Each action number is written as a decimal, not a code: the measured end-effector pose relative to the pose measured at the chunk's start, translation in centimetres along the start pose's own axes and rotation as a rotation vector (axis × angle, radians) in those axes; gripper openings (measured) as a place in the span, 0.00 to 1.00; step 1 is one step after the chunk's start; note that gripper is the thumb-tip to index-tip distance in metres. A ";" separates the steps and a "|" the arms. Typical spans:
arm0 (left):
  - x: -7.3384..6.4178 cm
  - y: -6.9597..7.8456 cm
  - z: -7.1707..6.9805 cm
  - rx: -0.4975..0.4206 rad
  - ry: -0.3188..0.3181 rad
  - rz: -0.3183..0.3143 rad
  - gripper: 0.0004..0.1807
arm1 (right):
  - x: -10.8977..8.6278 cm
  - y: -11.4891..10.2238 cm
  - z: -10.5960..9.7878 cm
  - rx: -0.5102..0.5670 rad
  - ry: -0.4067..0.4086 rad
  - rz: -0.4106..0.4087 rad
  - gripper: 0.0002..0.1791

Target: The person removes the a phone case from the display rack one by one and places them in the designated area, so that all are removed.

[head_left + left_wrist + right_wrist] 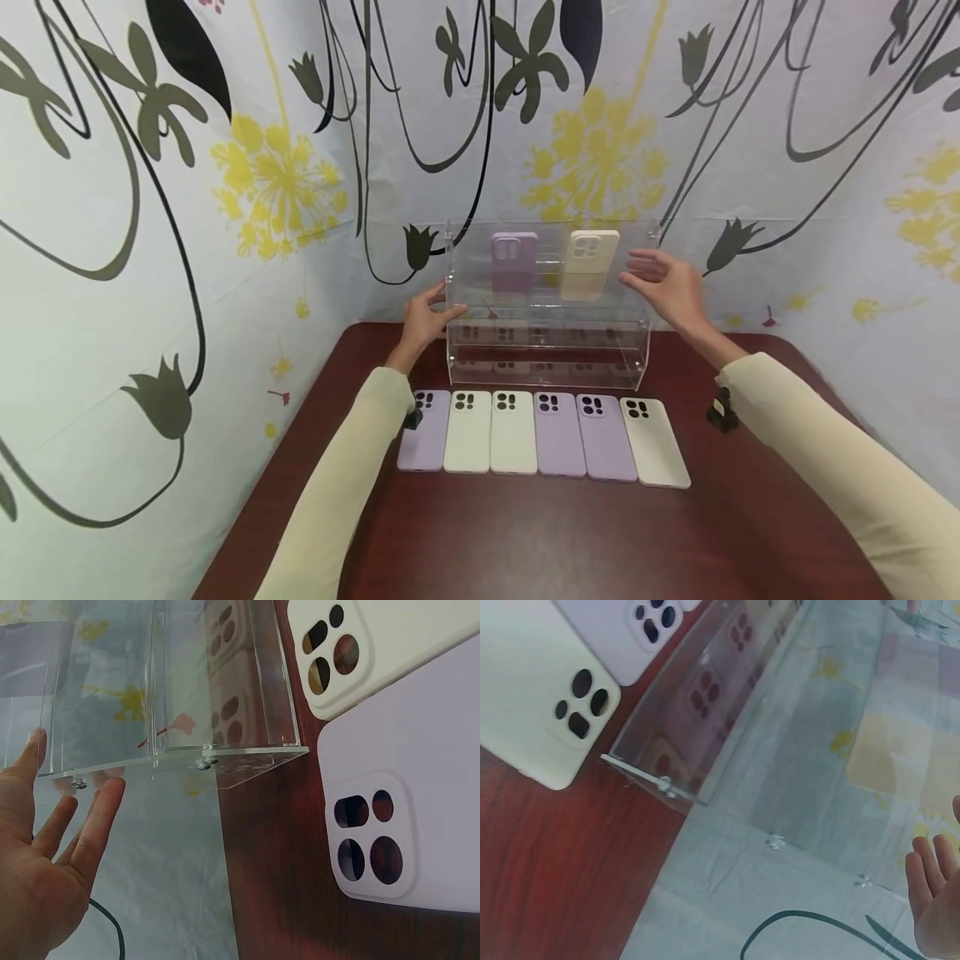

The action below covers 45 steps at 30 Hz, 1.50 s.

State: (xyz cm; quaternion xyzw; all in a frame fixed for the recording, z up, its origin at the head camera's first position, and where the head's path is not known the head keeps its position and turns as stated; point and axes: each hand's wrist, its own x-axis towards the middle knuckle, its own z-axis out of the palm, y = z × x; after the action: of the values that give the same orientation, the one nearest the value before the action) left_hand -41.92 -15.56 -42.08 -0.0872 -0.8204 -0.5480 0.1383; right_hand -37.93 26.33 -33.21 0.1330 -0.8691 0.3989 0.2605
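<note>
A clear acrylic tiered display stand (551,325) stands on the table. On its upper tier lean a purple phone case (514,254) and a cream phone case (590,254), side by side with a gap between. My left hand (426,318) is at the stand's left side, thumb near the front edge and fairly straight fingers (97,832) along the side panel. Beside the upper right end, my right hand (667,290) holds nothing, its fingers extended and apart. In front of the stand lies a row of several purple and cream phone cases (513,433), camera cutouts toward it.
The dark red wooden table (525,533) ends at a floral-patterned cloth (420,133) hanging behind and to the left. Lower tiers of the stand reflect the lying cases. Small black devices (722,411) sit at both cuffs.
</note>
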 end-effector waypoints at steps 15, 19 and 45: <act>-0.1 0.5 0.9 0.026 -0.013 -0.027 0.43 | 2.4 -0.8 1.0 0.051 -0.027 0.003 0.31; 0.1 0.7 1.0 0.023 -0.011 -0.029 0.42 | 2.8 -0.9 1.1 0.056 -0.023 -0.019 0.30; 0.3 0.3 0.4 0.003 0.010 -0.060 0.41 | 4.4 -2.6 -0.1 -0.003 0.004 -0.045 0.26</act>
State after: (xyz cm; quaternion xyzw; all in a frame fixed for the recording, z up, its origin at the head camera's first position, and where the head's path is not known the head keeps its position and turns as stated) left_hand -42.20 -15.04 -41.86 -0.0597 -0.8226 -0.5512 0.1260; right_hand -40.45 24.65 -29.06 0.1514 -0.8660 0.3918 0.2712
